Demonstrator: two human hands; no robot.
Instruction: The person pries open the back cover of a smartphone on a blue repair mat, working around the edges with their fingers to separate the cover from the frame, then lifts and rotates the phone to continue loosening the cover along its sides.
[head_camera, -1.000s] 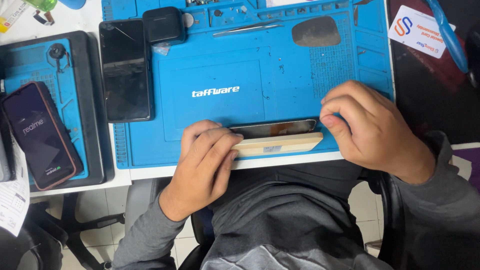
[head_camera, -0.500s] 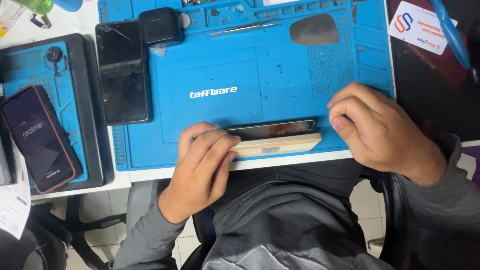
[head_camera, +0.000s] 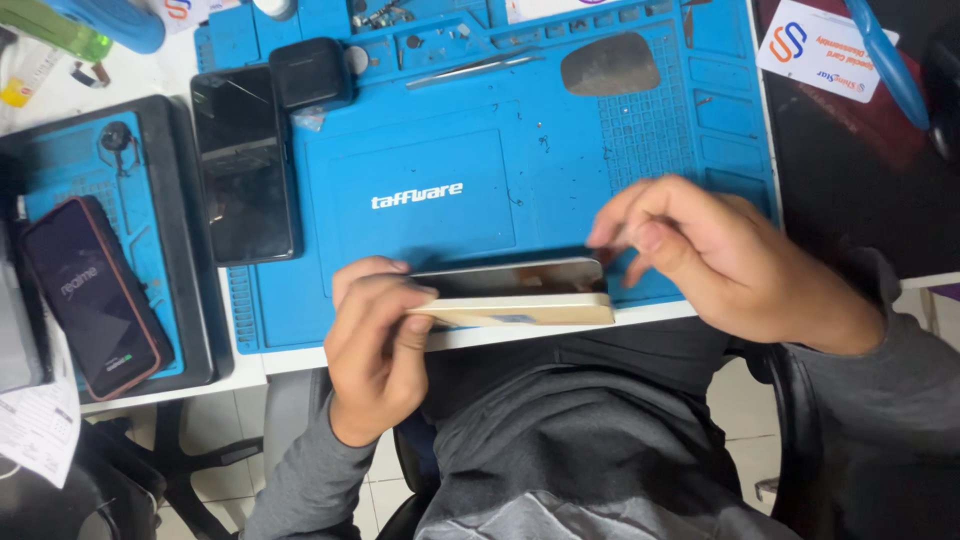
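At the near edge of the blue mat (head_camera: 480, 150), a gold phone (head_camera: 515, 305) is being pinched on edge by left-hand fingers (head_camera: 385, 320), steadied, while the right hand (head_camera: 720, 265) is being held spread just beside its end.

My right hand (head_camera: 730, 265) has let go of the gold phone's (head_camera: 515, 300) right end and lifted just above it, fingers spread. My left hand (head_camera: 375, 345) has tilted the phone up on its long edge at the mat's (head_camera: 480, 150) front border.

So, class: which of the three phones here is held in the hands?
The cream-edged phone at the mat's near edge, gripped by the left hand; both dark phones lie untouched further left.
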